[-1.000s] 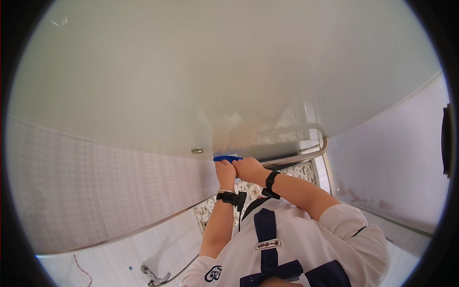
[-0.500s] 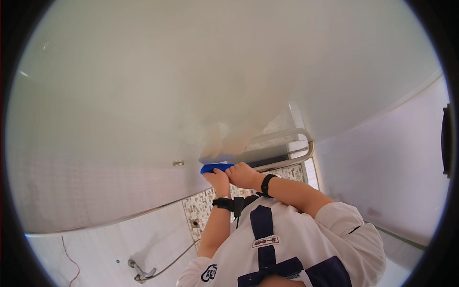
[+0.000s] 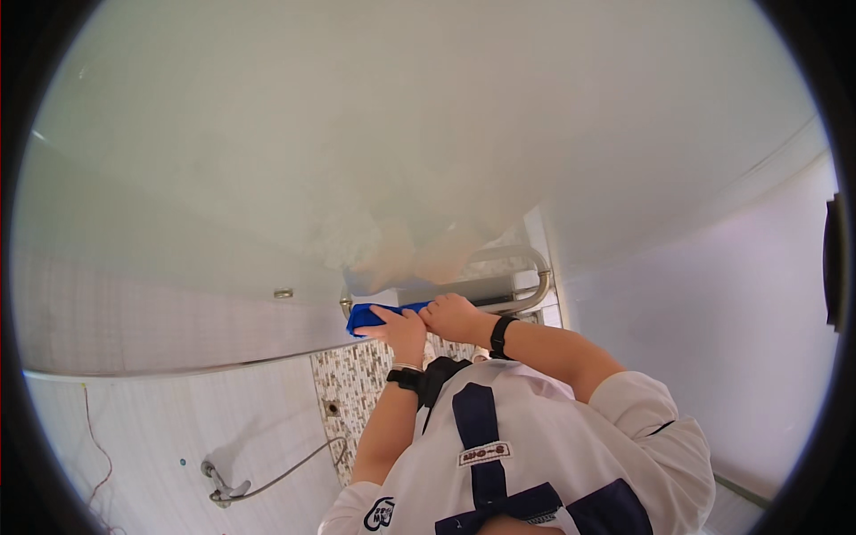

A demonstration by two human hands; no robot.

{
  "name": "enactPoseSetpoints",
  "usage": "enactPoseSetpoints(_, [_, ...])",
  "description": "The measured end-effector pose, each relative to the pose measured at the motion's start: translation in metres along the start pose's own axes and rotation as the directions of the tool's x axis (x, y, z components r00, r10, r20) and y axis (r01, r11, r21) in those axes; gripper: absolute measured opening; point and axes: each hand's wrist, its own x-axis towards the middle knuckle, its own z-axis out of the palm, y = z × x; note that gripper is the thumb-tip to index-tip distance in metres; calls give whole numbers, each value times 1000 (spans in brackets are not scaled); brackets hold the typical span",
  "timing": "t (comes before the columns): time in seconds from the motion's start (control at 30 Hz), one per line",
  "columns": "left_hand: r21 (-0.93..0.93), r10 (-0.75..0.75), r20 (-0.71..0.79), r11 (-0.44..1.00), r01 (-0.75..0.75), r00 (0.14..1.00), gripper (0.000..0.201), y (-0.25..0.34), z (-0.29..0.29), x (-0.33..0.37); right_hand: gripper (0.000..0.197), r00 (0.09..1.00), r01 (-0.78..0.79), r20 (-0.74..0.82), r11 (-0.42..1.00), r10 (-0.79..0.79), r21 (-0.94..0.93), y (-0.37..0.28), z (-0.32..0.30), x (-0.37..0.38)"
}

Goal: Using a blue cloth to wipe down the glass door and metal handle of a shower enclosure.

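Note:
A bright blue cloth (image 3: 361, 318) lies bunched along a metal rail, close to a large glossy pale panel (image 3: 357, 134). My left hand (image 3: 401, 335) grips the cloth from below, its index finger stretched over the fabric. Just to its right, my right hand (image 3: 450, 318) has its fingers curled round the other end of the cloth. The two hands almost touch. From beside them the metal rail (image 3: 542, 281) bends round in a rounded end. The panel mirrors both hands and the cloth faintly. Under the cloth, the rail is hidden.
At lower left, a shower tap (image 3: 223, 486) with a hose (image 3: 303, 459) is fixed to a pale wall. A thin reddish wire (image 3: 100, 446) hangs near it. Mosaic tiles (image 3: 343, 374) show behind my arms. A small metal fitting (image 3: 283, 292) sits on the panel.
My left hand and the cloth have shifted left, and the cloth is stretched longer between my hands. My left index finger now reaches out. The view has shifted slightly.

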Motion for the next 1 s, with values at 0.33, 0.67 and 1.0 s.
enactPoseSetpoints(0.33, [90,263,598,916,-390,757,59,52,18,-71,20,995,-78,-78,983,66,-165,51,-45,-106])
enactPoseSetpoints(0.67, [-136,596,709,640,-756,377,47,89,21,-96,18,899,-419,-226,889,376,-186,52,-56,-159])
enactPoseSetpoints(1.0, [-70,731,607,440,-895,311,36,60,-40,-46,29,855,-403,-216,866,472,295,3,-69,-108])
